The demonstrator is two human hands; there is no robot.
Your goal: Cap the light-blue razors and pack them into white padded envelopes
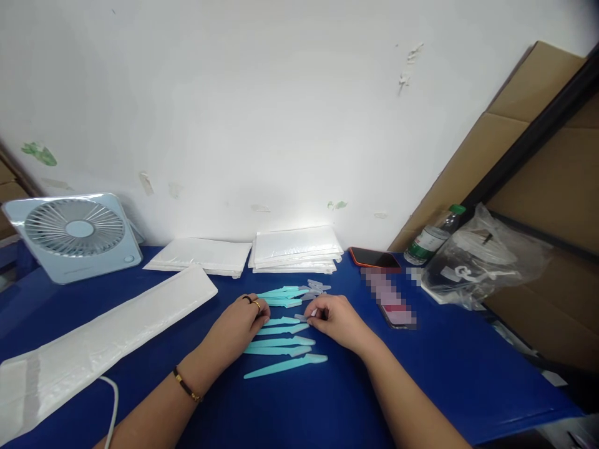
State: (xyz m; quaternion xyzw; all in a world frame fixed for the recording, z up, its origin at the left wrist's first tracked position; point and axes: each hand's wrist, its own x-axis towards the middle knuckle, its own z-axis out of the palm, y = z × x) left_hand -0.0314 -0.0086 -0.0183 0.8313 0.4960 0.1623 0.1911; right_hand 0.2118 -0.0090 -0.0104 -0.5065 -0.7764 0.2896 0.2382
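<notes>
Several turquoise eyebrow razors (285, 366) lie in a rough column on the blue table, their heads toward the right. My left hand (241, 321), with a ring and a bracelet, is closed over the handle ends of the razors in the middle of the column. Its fingertips partly hide those handles. Across from it, my right hand (337, 319) pinches a small clear blade cap (300, 318) beside the razor heads. A small heap of similar clear caps (318, 287) lies just beyond my right fingers.
White plastic mailers (297, 246) are stacked against the wall, and a long white package (116, 330) lies at left. A light-blue fan (77, 234) stands at far left. Phones (374, 258), a bottle (430, 240) and a bagged container (482, 255) occupy the right side.
</notes>
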